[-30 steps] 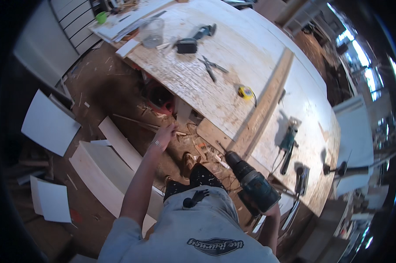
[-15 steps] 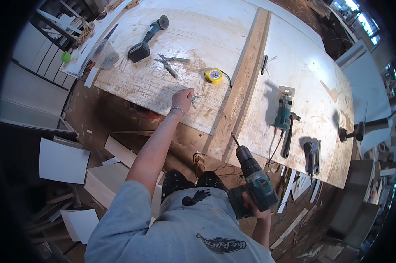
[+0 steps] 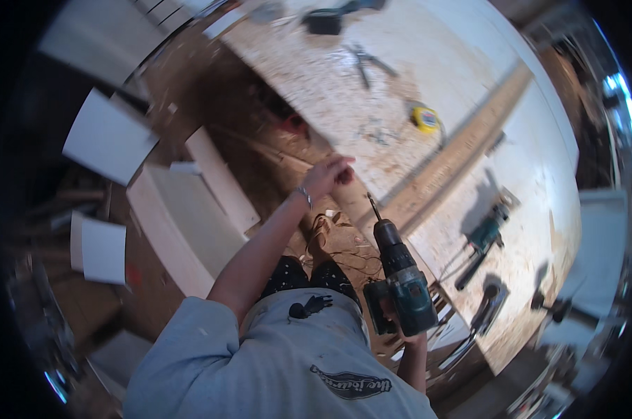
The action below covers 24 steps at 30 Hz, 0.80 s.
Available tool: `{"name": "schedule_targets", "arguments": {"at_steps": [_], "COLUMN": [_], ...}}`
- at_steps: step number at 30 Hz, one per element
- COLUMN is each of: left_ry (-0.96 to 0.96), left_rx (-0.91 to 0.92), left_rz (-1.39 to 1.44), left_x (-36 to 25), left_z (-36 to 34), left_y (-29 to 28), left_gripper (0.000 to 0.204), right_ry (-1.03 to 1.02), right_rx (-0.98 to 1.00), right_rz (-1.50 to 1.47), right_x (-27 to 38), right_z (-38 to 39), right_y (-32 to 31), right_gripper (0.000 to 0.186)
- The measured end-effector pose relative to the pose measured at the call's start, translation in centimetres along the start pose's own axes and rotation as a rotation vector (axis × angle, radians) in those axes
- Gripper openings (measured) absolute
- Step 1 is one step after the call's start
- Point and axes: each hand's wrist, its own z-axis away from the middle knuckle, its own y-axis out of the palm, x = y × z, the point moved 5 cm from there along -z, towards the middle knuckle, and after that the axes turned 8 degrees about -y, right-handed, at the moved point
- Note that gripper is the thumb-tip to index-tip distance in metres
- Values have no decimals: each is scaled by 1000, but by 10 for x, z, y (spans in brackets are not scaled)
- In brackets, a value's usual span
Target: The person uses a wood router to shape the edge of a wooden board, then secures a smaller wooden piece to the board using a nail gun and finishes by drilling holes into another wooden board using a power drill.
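My right hand (image 3: 412, 338) grips the handle of a dark green and black cordless drill (image 3: 408, 290), held at my right hip with its bit pointing up and away. Off the bench's near edge, my left hand (image 3: 328, 176) hovers just left of the bit's tip, apart from it. Its fingers are bent together; what they hold, if anything, is too blurred to make out. Beyond it, a small scatter of screw-like pieces (image 3: 377, 134) lies on the worn white bench (image 3: 323, 87). A yellow tape measure (image 3: 425, 119) rests near them.
A long wooden strip (image 3: 462, 153) crosses the bench. Pliers (image 3: 367, 66) and a cordless grinder (image 3: 324, 22) lie at the far side. To the right are a green corded power tool (image 3: 489, 232) and a hammer (image 3: 471, 271). A pale wooden box (image 3: 190, 223) and white panels (image 3: 110, 136) stand left on the floor.
My left hand has left the small pieces on the bench and come back toward the drill's bit. The view has turned, while the drill stays in my right hand.
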Motion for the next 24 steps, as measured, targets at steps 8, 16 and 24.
{"name": "schedule_targets", "arguments": {"at_steps": [8,16,24], "left_ry": [-168,37,287], "left_rx": [-566,-1067,-605], "left_rz": [387,597,745], "left_x": [190,279,247], "left_z": [281,532,628], "left_y": [-212,-287,-240], "left_gripper": [31,25,26], "right_ry": [-194,-172,-281], "right_rx": [591,937,968], "right_rz": [474,479,424], "right_x": [-63,-20,-42], "right_z": [-14,55,206], "right_y": [84,229,310], "right_gripper": [28,46,55]}}
